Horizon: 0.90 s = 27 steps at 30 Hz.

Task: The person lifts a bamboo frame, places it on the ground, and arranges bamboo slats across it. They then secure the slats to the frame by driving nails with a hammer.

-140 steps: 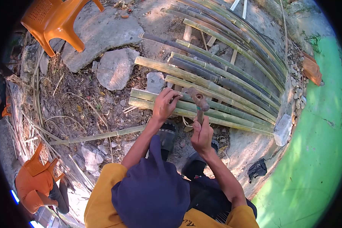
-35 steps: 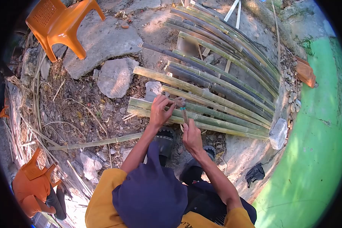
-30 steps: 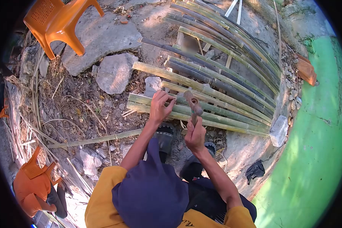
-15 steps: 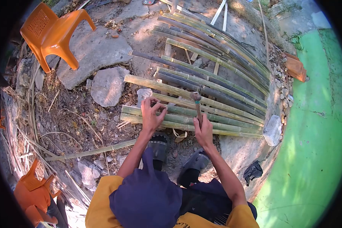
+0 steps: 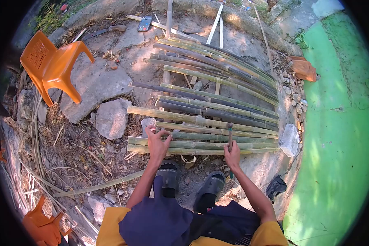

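Near the front of a row of split bamboo strips, my left hand [image 5: 156,143] is in a pinch, thumb and finger together just over a green bamboo strip [image 5: 201,136]. Whatever is between those fingertips is too small to make out. My right hand [image 5: 232,155] is wrapped round the handle of a hammer [image 5: 230,133], whose head points away from me above the strips. Closest to my feet lies another pale green bamboo strip [image 5: 217,151]. A lighter, yellowish bamboo strip [image 5: 164,112] runs just beyond my hands.
An orange plastic chair [image 5: 57,65] stands at the left, near flat stones [image 5: 112,119]. A phone [image 5: 144,23] and a large knife [image 5: 104,30] lie at the back. White rock [image 5: 289,140] sits at the strips' right ends, beside a green surface [image 5: 332,135].
The view has tilted up, showing more ground at the back. My right hand and the hammer have shifted right and lower, the hammer more upright. My left hand keeps its pinch over the bamboo.
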### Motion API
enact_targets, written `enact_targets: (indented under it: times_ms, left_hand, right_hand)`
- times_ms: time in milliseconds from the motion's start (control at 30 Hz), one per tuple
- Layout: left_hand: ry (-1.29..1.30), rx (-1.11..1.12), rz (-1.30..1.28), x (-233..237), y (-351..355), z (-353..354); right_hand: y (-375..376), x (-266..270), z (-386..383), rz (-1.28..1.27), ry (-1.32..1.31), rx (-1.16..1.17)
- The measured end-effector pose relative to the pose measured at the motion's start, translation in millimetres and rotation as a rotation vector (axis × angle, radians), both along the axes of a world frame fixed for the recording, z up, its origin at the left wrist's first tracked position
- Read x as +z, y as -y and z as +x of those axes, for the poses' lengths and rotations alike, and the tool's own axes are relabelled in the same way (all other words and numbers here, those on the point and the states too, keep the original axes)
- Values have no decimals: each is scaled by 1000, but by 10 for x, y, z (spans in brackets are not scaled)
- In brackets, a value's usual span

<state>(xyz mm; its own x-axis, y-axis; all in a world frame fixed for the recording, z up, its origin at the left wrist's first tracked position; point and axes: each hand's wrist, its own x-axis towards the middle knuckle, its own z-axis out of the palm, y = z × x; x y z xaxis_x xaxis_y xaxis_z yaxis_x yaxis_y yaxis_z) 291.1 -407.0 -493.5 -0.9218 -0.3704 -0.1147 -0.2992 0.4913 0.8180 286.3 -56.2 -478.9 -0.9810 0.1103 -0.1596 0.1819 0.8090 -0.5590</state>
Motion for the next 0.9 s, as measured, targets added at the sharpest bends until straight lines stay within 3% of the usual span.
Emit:
enact_targets:
  times_ms: [200,400,600,700,767,900]
  left_hand:
    - [-40,-20,-77,-131,27,55]
    - [-95,-37,-55,-107,45,143]
    - [-94,-102,-336,-107,305,232]
    - [-36,-173,-359,-123,501,213]
    - [153,-323,-294,-83,593,61]
    - [297,-477,-165,-275,736,-322]
  right_hand:
    - [-221,-84,268,-252,112,-145]
    - [-718,277,317,-110,111,124]
    - [-1072,728,325,-72,155,199]
    - [-1279,808,356,-47,192,190]
    - [-1436,823,388,-62,182,200]
    - [-1578,951,527,-62,238,139]
